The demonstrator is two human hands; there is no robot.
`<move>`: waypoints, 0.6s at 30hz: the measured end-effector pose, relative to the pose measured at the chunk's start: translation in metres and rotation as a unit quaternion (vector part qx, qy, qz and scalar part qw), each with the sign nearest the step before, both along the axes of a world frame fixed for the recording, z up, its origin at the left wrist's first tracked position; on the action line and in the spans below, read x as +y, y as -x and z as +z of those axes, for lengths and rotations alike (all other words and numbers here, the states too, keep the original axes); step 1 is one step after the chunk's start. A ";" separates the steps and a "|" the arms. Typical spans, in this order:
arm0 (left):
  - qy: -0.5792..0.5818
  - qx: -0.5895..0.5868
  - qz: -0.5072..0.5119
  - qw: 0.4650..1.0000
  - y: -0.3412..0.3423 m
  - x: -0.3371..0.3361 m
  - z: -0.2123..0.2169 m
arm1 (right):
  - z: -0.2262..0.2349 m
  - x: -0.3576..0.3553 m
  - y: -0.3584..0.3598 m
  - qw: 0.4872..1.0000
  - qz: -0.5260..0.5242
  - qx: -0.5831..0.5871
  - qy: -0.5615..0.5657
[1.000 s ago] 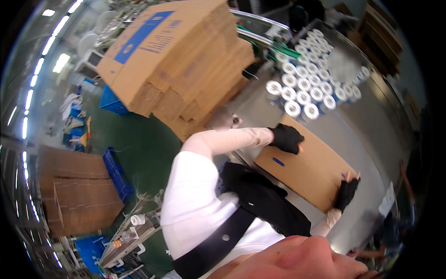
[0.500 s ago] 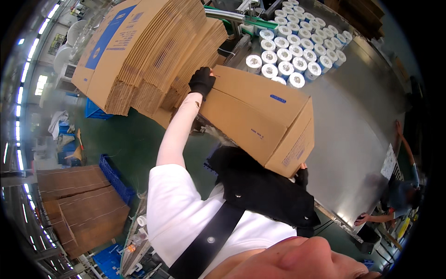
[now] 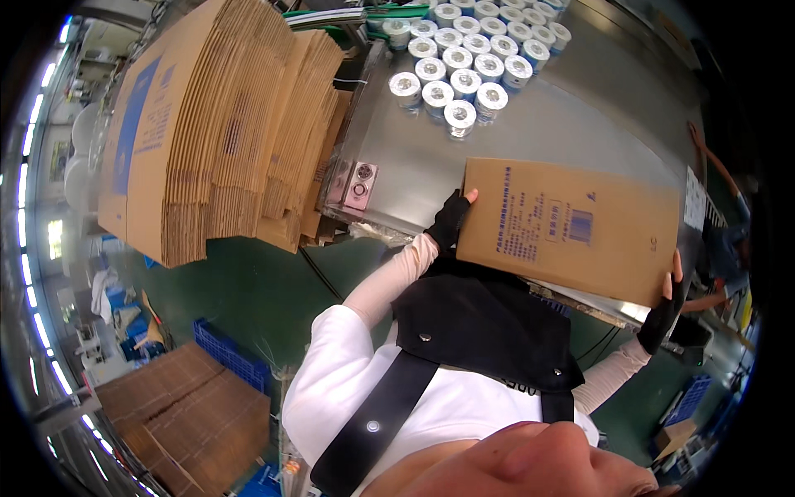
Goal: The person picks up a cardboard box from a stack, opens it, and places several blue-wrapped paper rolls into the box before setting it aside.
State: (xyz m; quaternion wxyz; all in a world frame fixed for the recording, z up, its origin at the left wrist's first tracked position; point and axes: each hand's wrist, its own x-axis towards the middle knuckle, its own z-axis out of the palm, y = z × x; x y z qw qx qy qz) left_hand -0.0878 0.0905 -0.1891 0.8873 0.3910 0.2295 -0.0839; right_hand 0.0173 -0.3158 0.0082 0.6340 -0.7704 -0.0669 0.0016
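Note:
I hold a brown cardboard box (image 3: 571,228) with blue print in front of my chest, over the near edge of a metal table (image 3: 546,137). My left hand (image 3: 450,219), in a black fingerless glove, grips the box's left edge. My right hand (image 3: 662,311), gloved the same way, grips its lower right corner. The box's broad printed face is turned up toward me.
A tall stack of flattened cardboard boxes (image 3: 215,132) leans at the table's left end. Several wrapped white rolls (image 3: 464,62) stand at the table's far side. Blue crates (image 3: 232,356) and flat cardboard (image 3: 190,414) lie on the green floor. Another person's arm (image 3: 716,170) shows at right.
The box has come down from shoulder height to the table edge before my chest. My left hand has dropped from its top corner to its left edge.

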 end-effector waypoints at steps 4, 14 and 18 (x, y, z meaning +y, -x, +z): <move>-0.426 0.107 0.027 0.898 0.001 0.028 -0.033 | 0.029 0.105 0.012 1.000 0.005 -0.016 0.017; -0.544 -0.202 0.113 0.807 -0.033 0.073 0.150 | 0.022 0.253 0.062 0.949 0.313 -0.009 0.048; -0.626 -0.032 0.019 0.779 -0.020 0.107 0.125 | -0.019 0.213 0.034 0.958 0.107 -0.173 0.202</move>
